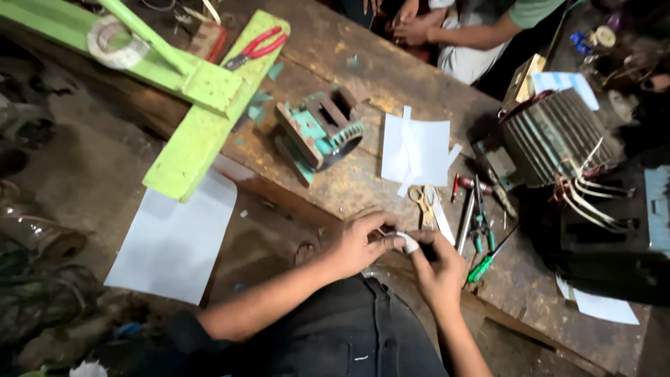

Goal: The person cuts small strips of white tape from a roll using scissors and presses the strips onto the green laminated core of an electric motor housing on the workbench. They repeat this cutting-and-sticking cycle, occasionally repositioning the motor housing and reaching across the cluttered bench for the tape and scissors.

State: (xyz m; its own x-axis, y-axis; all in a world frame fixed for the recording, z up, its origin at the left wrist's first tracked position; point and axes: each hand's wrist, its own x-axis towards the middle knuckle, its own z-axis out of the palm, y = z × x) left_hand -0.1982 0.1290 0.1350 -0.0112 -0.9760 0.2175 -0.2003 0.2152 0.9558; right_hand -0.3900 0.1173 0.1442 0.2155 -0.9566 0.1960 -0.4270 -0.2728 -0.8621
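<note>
My left hand (pixel 359 241) and my right hand (pixel 440 262) meet at the near edge of a worn wooden workbench (pixel 363 49). Both pinch a small white folded strip (pixel 407 241), which looks like paper, between their fingertips. Just beyond the hands lie yellow-handled scissors (pixel 421 201) and a white paper sheet (pixel 417 148) with cut strips. My dark trousers (pixel 349 335) fill the lower middle.
A ribbed motor stator (pixel 555 136) with loose winding leads sits at right. A teal motor part (pixel 321 129) lies mid-bench. Screwdrivers and pliers (pixel 481 230) lie right of the scissors. Green wooden boards (pixel 202 105), red pliers (pixel 257 47), a tape roll (pixel 112 42). Another person's arms (pixel 453 28) at the far edge.
</note>
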